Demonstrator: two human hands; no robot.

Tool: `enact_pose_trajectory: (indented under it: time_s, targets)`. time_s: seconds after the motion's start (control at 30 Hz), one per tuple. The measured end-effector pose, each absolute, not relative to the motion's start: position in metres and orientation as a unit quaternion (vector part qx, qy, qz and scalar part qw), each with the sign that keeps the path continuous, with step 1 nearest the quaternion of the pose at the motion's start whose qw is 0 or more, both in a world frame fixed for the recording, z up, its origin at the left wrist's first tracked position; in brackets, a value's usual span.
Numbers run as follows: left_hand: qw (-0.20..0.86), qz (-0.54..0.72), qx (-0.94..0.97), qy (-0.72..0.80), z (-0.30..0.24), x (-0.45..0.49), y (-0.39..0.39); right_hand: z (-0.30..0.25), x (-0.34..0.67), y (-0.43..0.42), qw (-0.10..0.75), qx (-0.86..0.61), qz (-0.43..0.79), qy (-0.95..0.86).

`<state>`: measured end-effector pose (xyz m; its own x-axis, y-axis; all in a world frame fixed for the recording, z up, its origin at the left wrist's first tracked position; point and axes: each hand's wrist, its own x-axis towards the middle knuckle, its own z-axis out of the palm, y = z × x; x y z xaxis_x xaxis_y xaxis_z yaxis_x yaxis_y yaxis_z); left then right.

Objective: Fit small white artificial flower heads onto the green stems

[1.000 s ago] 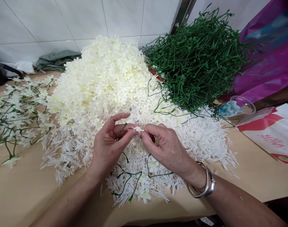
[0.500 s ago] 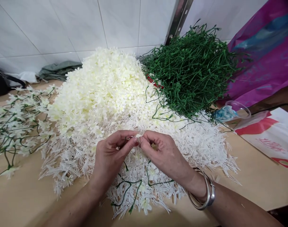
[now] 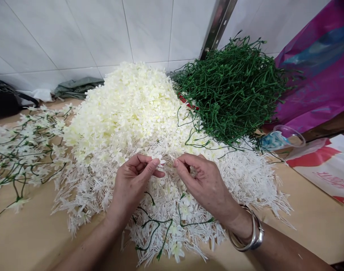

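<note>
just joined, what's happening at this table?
A person's left hand pinches a small white flower. The right hand, slightly apart from it, pinches a pale bit too small to make out. Beneath lie thin white strands; behind is a heap of white flowers, with bare green stems to its right and flowered stems to its left.

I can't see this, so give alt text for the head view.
A left hand pinches a small white flower; the right hand pinches a thin white piece. Beyond them rise a creamy-white blossom heap and, at right, a tangled dark-green stem pile.
</note>
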<state>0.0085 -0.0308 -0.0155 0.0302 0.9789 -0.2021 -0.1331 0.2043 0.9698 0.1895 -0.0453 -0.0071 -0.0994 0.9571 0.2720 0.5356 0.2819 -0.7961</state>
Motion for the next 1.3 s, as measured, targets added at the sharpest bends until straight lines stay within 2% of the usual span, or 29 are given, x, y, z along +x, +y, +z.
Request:
enact_pose_trajectory:
  time_s: [0.2,0.37,0.6,0.9,1.3]
  targets:
    - [0.555,0.494,0.423,0.518,-0.017,0.009,-0.030,-0.007,0.189,-0.046,0.429,-0.490,0.255,-0.714]
    - [0.531,0.504,0.449,0.513,-0.016,0.009,-0.032,-0.003,0.186,-0.049,0.418,-0.459,0.315,-0.718]
    - [0.530,0.504,0.452,0.511,-0.013,0.008,-0.033,-0.006,0.187,-0.048,0.420,-0.473,0.290,-0.718]
    - [0.544,0.482,0.457,0.512,-0.018,0.007,-0.033,-0.005,0.182,-0.051,0.402,-0.466,0.327,-0.718]
    - [0.464,0.483,0.526,0.524,-0.023,0.010,-0.039,-0.007,0.178,-0.053,0.387,-0.482,0.407,-0.672]
